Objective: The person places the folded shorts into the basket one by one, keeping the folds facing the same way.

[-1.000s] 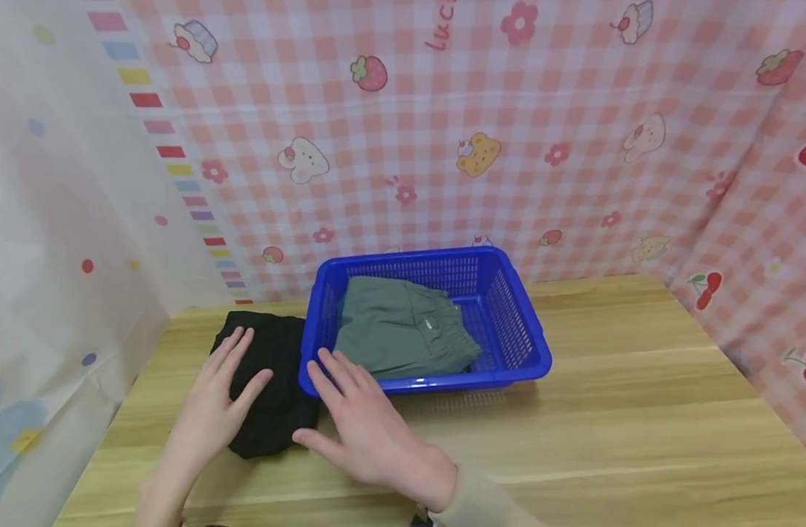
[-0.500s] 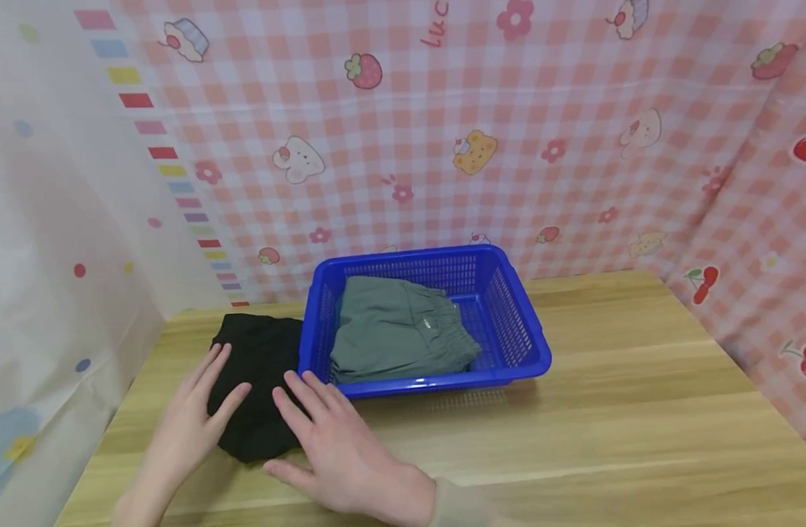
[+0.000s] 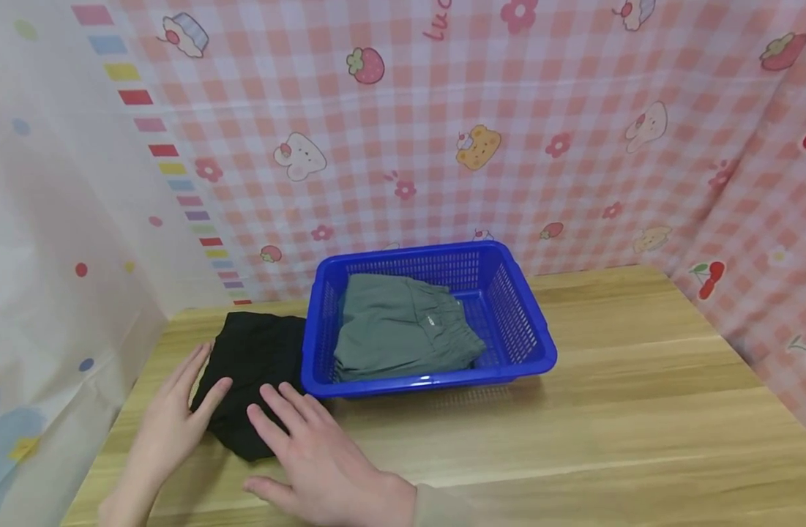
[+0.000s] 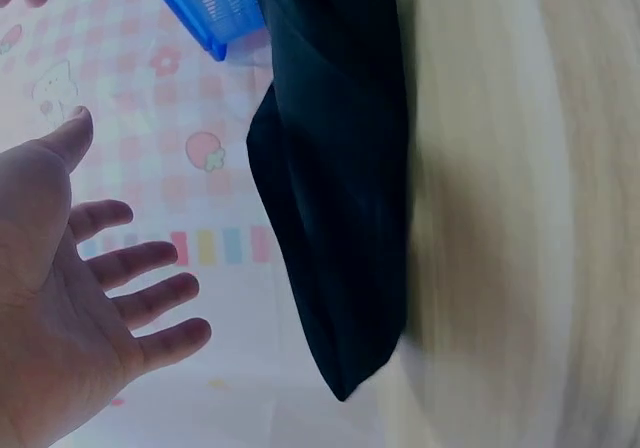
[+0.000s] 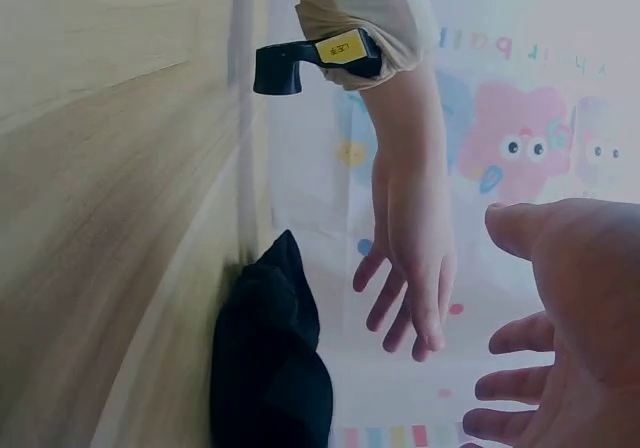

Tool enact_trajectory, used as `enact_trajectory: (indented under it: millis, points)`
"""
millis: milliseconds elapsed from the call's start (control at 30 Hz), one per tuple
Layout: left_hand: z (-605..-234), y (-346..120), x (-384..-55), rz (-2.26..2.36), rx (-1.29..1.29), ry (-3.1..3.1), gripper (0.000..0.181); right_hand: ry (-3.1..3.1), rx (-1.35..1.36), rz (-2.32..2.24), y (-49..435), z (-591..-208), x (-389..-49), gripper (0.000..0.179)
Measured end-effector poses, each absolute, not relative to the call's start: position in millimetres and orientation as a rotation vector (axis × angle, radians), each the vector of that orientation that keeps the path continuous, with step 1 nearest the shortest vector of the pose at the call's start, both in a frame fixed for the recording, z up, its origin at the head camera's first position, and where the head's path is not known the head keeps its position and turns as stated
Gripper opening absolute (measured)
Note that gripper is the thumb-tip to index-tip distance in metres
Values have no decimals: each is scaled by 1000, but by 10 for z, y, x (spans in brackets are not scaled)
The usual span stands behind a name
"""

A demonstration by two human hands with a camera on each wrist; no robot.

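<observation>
A folded black garment [image 3: 258, 366] lies on the table, its right side right up against the blue basket [image 3: 442, 382]. My left hand [image 3: 168, 421] is at the garment's left edge with fingers spread, and the left wrist view shows its palm and fingers apart from the black cloth [image 4: 335, 168]. My right hand [image 3: 323, 457] is over the garment's near right corner, fingers extended and thumb out to the side. Neither hand grips anything. Inside the basket lie folded grey-green pants [image 3: 396, 329] with a gathered elastic waistband and a small white label.
The wooden table [image 3: 640, 380] runs to a checked pink cloth backdrop [image 3: 416, 117] behind the basket. White cloth [image 3: 60, 219] hangs along the left side. A black wrist device [image 5: 320, 58] with a yellow label sits at the left sleeve.
Both hands have moved left and toward the near edge of the table, the right one away from the basket's rim. The basket and the pants stay put.
</observation>
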State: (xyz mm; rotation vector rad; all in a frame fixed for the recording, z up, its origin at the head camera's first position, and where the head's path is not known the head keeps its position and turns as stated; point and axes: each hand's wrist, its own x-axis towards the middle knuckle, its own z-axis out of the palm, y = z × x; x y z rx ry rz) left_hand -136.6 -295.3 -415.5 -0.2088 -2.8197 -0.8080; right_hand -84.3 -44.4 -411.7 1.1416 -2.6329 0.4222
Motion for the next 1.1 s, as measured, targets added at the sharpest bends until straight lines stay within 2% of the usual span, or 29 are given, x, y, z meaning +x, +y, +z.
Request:
enact_trajectory:
  millis: [633,1100]
  points:
    - [-4296,-3232,-1551,-859,-107,-3075,80,-2951,984,560,-722,-4327,-1149,68]
    - [-4392,-3269,-1667,-783,-13,-3271,81,-3175,595,599,-898,-4452,-1421,60]
